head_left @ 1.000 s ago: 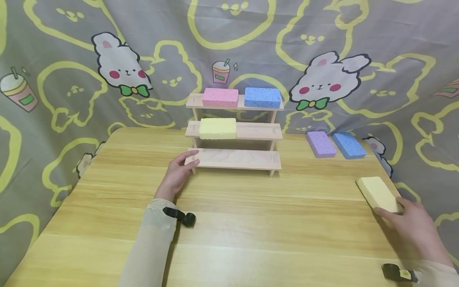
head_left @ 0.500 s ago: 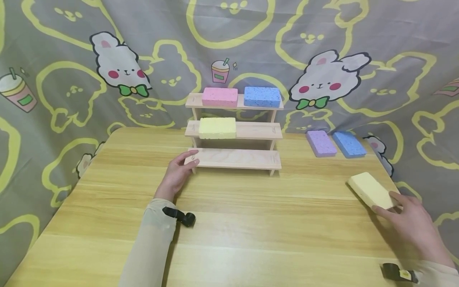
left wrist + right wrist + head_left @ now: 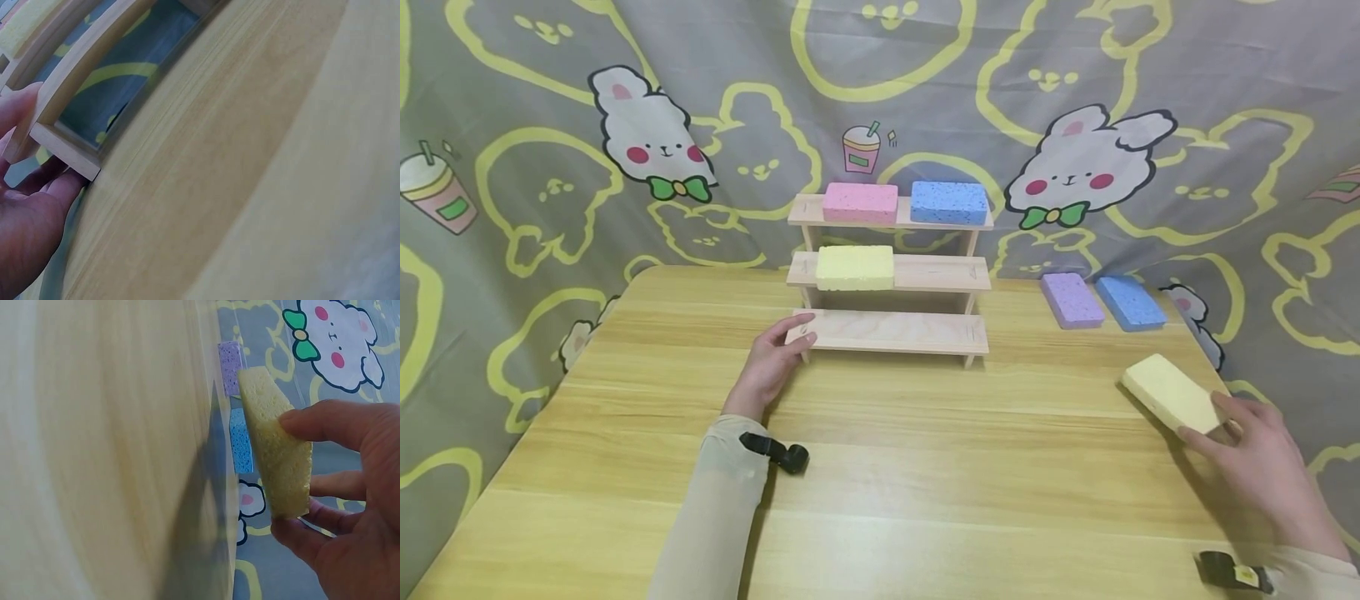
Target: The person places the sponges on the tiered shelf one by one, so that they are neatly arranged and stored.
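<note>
- Right hand (image 3: 1264, 457) pinches yellow sponge (image 3: 1171, 392) near one end; loose grip could drop it.
- Left hand (image 3: 766, 365) pinches three-tier wooden rack (image 3: 895, 332) bottom-left; a tug could shift it.

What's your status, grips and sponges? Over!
Left grip on tiered wooden rack. Right grip holding yellow sponge above table. Nothing seen in the way.

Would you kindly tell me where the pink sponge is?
In the head view, the pink sponge sits on the top shelf of the wooden rack, left of a blue sponge.
</note>
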A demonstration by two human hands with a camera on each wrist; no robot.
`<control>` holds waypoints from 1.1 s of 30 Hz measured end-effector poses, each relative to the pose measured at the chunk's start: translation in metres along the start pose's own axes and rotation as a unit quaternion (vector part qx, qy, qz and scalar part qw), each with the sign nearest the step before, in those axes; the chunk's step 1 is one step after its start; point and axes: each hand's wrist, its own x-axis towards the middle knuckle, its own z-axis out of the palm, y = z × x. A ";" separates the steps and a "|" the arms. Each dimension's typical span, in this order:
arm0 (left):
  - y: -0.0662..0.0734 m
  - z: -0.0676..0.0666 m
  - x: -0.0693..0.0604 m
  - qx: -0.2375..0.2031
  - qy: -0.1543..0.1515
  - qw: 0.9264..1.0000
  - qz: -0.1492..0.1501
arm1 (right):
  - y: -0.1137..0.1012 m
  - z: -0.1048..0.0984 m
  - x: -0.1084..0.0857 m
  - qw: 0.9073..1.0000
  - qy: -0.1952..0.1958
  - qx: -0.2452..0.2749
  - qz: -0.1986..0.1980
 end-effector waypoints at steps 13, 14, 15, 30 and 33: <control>-0.002 -0.001 0.001 -0.001 0.003 1.000 0.003 | -0.008 0.003 0.004 0.999 0.018 0.030 -0.038; -0.002 -0.001 0.001 -0.002 0.003 1.000 0.003 | -0.009 0.003 0.004 0.998 0.023 0.037 -0.043; -0.002 -0.001 0.001 -0.002 0.003 1.000 0.003 | -0.010 0.003 0.005 0.997 0.030 0.044 -0.048; -0.002 -0.001 0.001 -0.002 0.006 1.000 -0.001 | -0.024 0.012 0.010 0.989 0.057 0.117 -0.067; -0.001 0.000 0.001 -0.008 0.004 1.000 0.001 | -0.029 0.012 0.012 0.988 0.051 0.129 -0.063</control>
